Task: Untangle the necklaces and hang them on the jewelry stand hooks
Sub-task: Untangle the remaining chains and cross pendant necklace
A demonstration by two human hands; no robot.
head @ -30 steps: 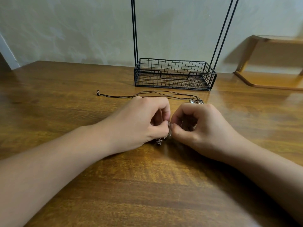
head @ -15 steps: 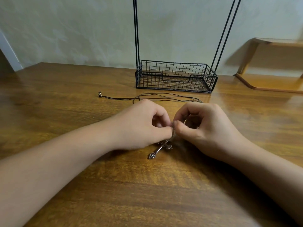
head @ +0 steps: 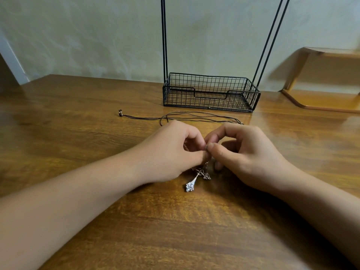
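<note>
Closest to the camera there's one silver pendant (head: 196,179) lying flat on the wooden surface (head: 78,117), just below where the two hands meet. It's ornate, with a flared end pointing toward the camera, and a bit of thin chain runs up from it into the fingers.

Both hands are curled in tight. The left hand (head: 171,152) and right hand (head: 245,154) are thumb tip to thumb tip, each pinching the fine chain right at the same spot. The pinch point is tiny and a bit blurry, so I can't tell exactly which strand each one has.

Just beyond the knuckles, one black cord necklace (head: 194,116) is laid out in loose loops, with a small bead-like end off to the left.

Furthest back is one black wire jewelry stand (head: 211,92), basket base sitting on the surface, two pairs of thin rods going up out of view. Hooks aren't visible.
</note>
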